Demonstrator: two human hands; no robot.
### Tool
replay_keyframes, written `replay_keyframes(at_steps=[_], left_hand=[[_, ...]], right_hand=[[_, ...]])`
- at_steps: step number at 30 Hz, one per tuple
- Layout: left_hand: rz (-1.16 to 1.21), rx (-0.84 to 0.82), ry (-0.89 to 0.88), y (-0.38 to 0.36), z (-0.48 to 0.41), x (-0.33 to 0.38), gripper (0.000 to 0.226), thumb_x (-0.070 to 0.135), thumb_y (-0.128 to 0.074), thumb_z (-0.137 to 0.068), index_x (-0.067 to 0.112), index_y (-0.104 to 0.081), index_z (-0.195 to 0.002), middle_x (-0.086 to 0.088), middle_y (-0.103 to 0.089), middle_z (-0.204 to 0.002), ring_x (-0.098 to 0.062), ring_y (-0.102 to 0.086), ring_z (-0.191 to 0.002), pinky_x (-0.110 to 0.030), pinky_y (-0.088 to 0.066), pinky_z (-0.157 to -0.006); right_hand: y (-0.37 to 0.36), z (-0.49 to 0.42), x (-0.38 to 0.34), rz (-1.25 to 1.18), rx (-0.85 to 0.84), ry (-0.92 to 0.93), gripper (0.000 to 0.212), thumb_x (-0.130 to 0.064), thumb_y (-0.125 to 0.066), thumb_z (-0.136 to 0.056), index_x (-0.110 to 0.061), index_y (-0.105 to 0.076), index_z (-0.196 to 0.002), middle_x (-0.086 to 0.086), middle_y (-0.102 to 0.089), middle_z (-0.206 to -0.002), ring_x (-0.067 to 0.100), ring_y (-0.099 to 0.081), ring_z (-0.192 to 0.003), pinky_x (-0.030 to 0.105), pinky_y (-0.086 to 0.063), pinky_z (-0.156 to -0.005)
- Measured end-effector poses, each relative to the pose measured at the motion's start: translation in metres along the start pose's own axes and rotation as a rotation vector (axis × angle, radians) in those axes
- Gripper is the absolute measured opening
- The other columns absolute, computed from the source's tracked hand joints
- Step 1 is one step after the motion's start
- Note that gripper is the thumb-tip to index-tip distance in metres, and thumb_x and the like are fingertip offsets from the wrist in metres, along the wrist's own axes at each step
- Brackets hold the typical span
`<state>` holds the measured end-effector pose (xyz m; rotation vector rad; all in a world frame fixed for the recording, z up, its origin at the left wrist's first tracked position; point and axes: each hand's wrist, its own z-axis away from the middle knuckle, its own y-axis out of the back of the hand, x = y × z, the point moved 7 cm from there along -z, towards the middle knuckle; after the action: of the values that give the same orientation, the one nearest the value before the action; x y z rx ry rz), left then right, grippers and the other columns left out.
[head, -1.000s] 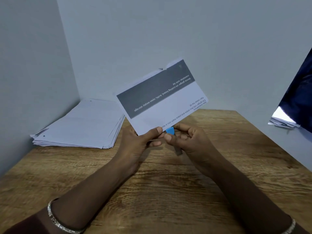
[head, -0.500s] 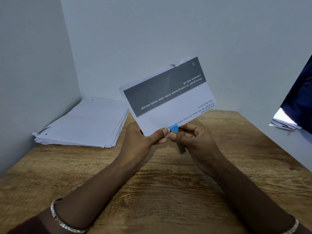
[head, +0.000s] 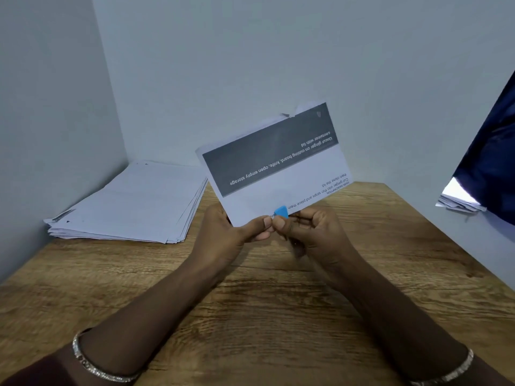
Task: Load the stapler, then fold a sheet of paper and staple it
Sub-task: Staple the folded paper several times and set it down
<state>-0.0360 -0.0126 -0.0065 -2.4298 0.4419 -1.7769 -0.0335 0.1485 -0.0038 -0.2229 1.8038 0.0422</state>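
Your left hand (head: 223, 235) pinches the folded white printed sheet (head: 274, 165), raised slightly since before. Your right hand (head: 315, 232) stays clamped around the small blue stapler (head: 281, 212) at its lower edge.

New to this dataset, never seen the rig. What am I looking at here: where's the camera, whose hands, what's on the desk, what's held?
There is no robot: a person works with bare hands, and the single wide-angle camera sits on their head, looking forward and down.

The left hand and the right hand together hold up a folded white printed sheet with a dark grey band, its text upside down to the camera. At the sheet's lower edge the right hand grips a small blue stapler, mostly hidden by fingers.

On the brown wood-grain table lies a thick stack of white paper, at the far left corner. Both wrists wear silver bangles.
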Motion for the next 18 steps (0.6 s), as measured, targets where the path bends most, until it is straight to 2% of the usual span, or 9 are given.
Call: replay_keyframes(at_steps=[4,6,11,13,15,18], left_hand=[[0.077,0.056,0.052,0.006,-0.004,-0.003,0.009,-0.001,-0.078,-0.084,0.003,-0.080,-0.091,-0.022,-0.079,-0.089,-0.034,-0.079,-0.083,-0.026,-0.063,-0.068],[0.097,0.102,0.068,0.011,-0.006,-0.002,0.016,-0.003,-0.078,-0.083,-0.002,-0.077,-0.098,-0.022,-0.079,-0.090,-0.033,-0.079,-0.083,-0.026,-0.063,-0.068],[0.181,0.158,0.124,0.019,-0.009,-0.004,0.031,-0.006,-0.079,-0.080,-0.008,-0.070,-0.111,-0.021,-0.079,-0.096,-0.032,-0.079,-0.084,-0.026,-0.063,-0.069],[0.219,0.161,0.155,0.019,-0.009,-0.006,0.036,-0.008,-0.079,-0.080,-0.006,-0.068,-0.114,-0.018,-0.080,-0.098,-0.034,-0.079,-0.086,-0.026,-0.063,-0.069],[0.241,0.159,0.170,0.020,-0.010,-0.008,0.041,-0.009,-0.079,-0.078,-0.002,-0.067,-0.117,-0.018,-0.080,-0.102,-0.036,-0.079,-0.087,-0.026,-0.063,-0.068],[0.260,0.139,0.186,0.018,-0.011,-0.010,0.046,-0.010,-0.080,-0.076,0.000,-0.068,-0.119,-0.019,-0.079,-0.106,-0.038,-0.078,-0.088,-0.028,-0.063,-0.068]], right_hand=[[-0.006,-0.002,0.006,-0.008,-0.058,-0.111,0.029,-0.035,-0.069,-0.093,-0.006,-0.076,-0.096,0.009,-0.072,-0.076,0.012,-0.065,-0.064,0.016,-0.049,-0.051],[-0.008,-0.003,0.010,-0.027,-0.043,-0.168,0.038,-0.042,-0.064,-0.093,-0.006,-0.074,-0.098,0.011,-0.073,-0.082,0.014,-0.065,-0.062,0.020,-0.051,-0.053],[0.012,-0.006,0.017,-0.082,0.246,-0.263,0.037,-0.047,-0.058,-0.099,-0.011,-0.054,-0.093,0.004,-0.053,-0.069,0.010,-0.045,-0.045,0.022,-0.036,-0.041],[0.026,-0.004,0.007,-0.074,0.354,-0.155,0.031,-0.039,-0.071,-0.093,-0.015,-0.053,-0.083,0.001,-0.046,-0.061,0.009,-0.038,-0.040,0.021,-0.031,-0.040],[0.037,0.001,-0.015,0.060,0.417,0.087,0.029,-0.022,-0.081,-0.086,-0.011,-0.055,-0.076,0.000,-0.048,-0.056,0.013,-0.039,-0.040,0.023,-0.034,-0.041],[0.024,0.008,-0.046,0.539,0.375,0.442,0.014,-0.007,-0.083,-0.081,-0.012,-0.069,-0.081,-0.003,-0.069,-0.069,0.012,-0.062,-0.058,0.023,-0.049,-0.055]])
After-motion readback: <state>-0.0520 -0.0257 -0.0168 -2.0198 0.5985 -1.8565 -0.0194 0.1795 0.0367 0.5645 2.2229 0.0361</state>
